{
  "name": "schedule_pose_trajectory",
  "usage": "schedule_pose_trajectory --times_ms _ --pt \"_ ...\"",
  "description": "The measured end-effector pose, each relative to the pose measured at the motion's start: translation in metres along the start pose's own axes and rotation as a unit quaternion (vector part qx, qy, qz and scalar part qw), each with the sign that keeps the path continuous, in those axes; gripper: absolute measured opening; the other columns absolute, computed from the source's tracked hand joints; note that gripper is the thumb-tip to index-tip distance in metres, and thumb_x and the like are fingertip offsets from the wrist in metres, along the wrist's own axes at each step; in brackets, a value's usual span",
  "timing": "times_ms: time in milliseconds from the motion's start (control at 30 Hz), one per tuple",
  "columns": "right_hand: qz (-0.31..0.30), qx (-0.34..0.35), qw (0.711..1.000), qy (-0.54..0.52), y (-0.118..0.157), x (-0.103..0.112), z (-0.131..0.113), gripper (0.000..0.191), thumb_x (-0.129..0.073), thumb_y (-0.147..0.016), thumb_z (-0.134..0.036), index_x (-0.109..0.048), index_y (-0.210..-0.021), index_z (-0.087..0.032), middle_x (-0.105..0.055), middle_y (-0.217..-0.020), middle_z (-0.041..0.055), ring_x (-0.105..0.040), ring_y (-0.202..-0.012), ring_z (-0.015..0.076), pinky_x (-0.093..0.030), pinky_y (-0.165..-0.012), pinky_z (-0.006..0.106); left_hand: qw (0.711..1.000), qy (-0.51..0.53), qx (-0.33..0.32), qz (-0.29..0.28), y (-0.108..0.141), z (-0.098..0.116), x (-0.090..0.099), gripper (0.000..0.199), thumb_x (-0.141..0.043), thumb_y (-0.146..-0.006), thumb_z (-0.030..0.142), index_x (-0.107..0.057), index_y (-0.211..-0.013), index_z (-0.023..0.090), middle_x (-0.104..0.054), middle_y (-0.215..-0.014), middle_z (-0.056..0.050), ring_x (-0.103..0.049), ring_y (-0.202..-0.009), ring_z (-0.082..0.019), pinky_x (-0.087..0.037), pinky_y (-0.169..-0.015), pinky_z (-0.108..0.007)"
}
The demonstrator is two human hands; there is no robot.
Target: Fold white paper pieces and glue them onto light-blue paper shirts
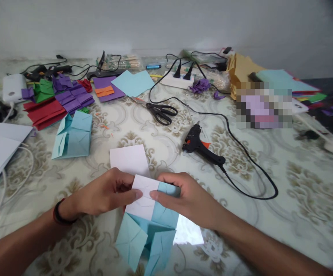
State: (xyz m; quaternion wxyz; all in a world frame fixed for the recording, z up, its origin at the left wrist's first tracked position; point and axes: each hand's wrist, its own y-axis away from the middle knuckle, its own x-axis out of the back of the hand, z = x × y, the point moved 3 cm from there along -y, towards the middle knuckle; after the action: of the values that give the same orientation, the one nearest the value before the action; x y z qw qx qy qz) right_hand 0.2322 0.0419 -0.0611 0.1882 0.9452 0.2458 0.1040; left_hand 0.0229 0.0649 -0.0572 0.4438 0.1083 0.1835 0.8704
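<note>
No lettering, label, brand or number can be read anywhere; right of the black glue gun (202, 147), one patch of papers is blurred out.

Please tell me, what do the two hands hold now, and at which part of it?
Both hands hold a folded light-blue and white paper piece. The left hand and right hand pinch its upper white edge with the fingers, which nearly meet at its middle.
</note>
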Motion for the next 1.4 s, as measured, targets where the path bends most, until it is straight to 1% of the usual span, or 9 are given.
schedule_pose_trajectory --times_ms 100,267,467,600,767,900,1067,1200,1400 --pt "-0.014 0.008 1.000 -0.007 -0.0006 0.0003 -0.0005 0.030 -0.081 -0.084 -0.039 -0.063 -0.076 -0.017 -0.049 -0.063 -0.0046 -0.040 -0.057 0.0093 -0.028 -0.047 0.020 1.000 0.005 -0.010 0.004 0.0004 0.0005 -0.0009 0.034 -0.058 -0.101 0.039 -0.068 -0.087 0.010 -0.055 -0.069 0.001 -0.045 -0.061 -0.010 -0.034 -0.054 -0.022" --pt "-0.040 0.043 0.998 -0.016 0.0012 0.0008 -0.0033 0.022 -0.082 -0.085 -0.034 -0.069 -0.082 -0.016 -0.053 -0.069 -0.0034 -0.045 -0.062 0.0100 -0.033 -0.049 0.019 0.999 0.015 -0.040 -0.002 0.0000 0.0019 -0.0022 0.029 -0.057 -0.103 0.034 -0.068 -0.086 0.012 -0.052 -0.067 0.004 -0.042 -0.059 -0.008 -0.034 -0.054 -0.019" --pt "-0.041 0.023 0.999 -0.012 0.0018 -0.0007 -0.0013 0.023 -0.080 -0.086 -0.035 -0.070 -0.080 -0.015 -0.053 -0.067 -0.0035 -0.042 -0.060 0.0092 -0.033 -0.050 0.019 0.998 0.040 -0.037 -0.023 -0.0009 0.0022 -0.0004 0.028 -0.056 -0.103 0.034 -0.072 -0.098 0.012 -0.060 -0.075 0.000 -0.050 -0.065 -0.010 -0.041 -0.060 -0.020" --pt "-0.029 0.018 0.999 -0.010 0.0009 -0.0009 -0.0004 0.029 -0.077 -0.087 -0.040 -0.067 -0.076 -0.015 -0.050 -0.065 -0.0034 -0.040 -0.059 0.0094 -0.030 -0.048 0.020 0.998 0.045 -0.033 -0.009 0.0013 -0.0001 0.0027 0.032 -0.056 -0.103 0.038 -0.070 -0.091 0.012 -0.062 -0.075 -0.001 -0.053 -0.067 -0.012 -0.043 -0.061 -0.021" --pt "-0.024 0.019 1.000 -0.003 0.0012 0.0002 -0.0007 0.030 -0.077 -0.087 -0.040 -0.066 -0.075 -0.015 -0.051 -0.066 -0.0031 -0.041 -0.059 0.0096 -0.031 -0.048 0.020 0.999 0.028 -0.033 0.013 0.0017 -0.0007 0.0047 0.035 -0.055 -0.103 0.037 -0.068 -0.080 0.013 -0.061 -0.069 0.000 -0.052 -0.065 -0.011 -0.041 -0.060 -0.021" --pt "-0.031 0.022 0.999 -0.002 0.0022 -0.0006 -0.0021 0.028 -0.076 -0.088 -0.039 -0.067 -0.077 -0.015 -0.050 -0.065 -0.0039 -0.040 -0.059 0.0090 -0.032 -0.049 0.020 0.999 0.019 -0.033 0.001 0.0000 0.0025 0.0002 0.031 -0.056 -0.102 0.037 -0.068 -0.086 0.013 -0.058 -0.072 0.001 -0.047 -0.064 -0.011 -0.037 -0.057 -0.021" --pt "-0.045 0.019 0.997 0.053 0.0026 -0.0034 -0.0023 0.030 -0.074 -0.090 -0.042 -0.067 -0.077 -0.016 -0.048 -0.064 -0.0044 -0.040 -0.059 0.0096 -0.030 -0.049 0.021 0.999 -0.036 -0.013 0.030 -0.0008 0.0029 -0.0024 0.035 -0.062 -0.099 0.040 -0.059 -0.076 0.015 -0.043 -0.065 0.006 -0.034 -0.059 -0.008 -0.027 -0.051 -0.020" --pt "-0.052 0.031 0.994 0.088 0.0027 -0.0044 -0.0035 0.034 -0.069 -0.094 -0.046 -0.064 -0.076 -0.017 -0.045 -0.065 -0.0042 -0.040 -0.060 0.0106 -0.028 -0.050 0.022 0.997 -0.059 -0.020 0.034 0.0003 0.0032 -0.0017 0.038 -0.060 -0.100 0.041 -0.052 -0.072 0.016 -0.035 -0.062 0.007 -0.029 -0.057 -0.008 -0.023 -0.049 -0.021" --pt "-0.041 0.050 0.995 0.082 0.0030 -0.0041 -0.0048 0.035 -0.066 -0.097 -0.041 -0.058 -0.073 -0.017 -0.044 -0.065 -0.0046 -0.039 -0.061 0.0102 -0.027 -0.051 0.023 0.999 -0.050 -0.010 0.019 -0.0010 0.0020 -0.0031 0.034 -0.060 -0.099 0.039 -0.055 -0.075 0.016 -0.040 -0.064 0.006 -0.033 -0.057 -0.008 -0.024 -0.050 -0.021"
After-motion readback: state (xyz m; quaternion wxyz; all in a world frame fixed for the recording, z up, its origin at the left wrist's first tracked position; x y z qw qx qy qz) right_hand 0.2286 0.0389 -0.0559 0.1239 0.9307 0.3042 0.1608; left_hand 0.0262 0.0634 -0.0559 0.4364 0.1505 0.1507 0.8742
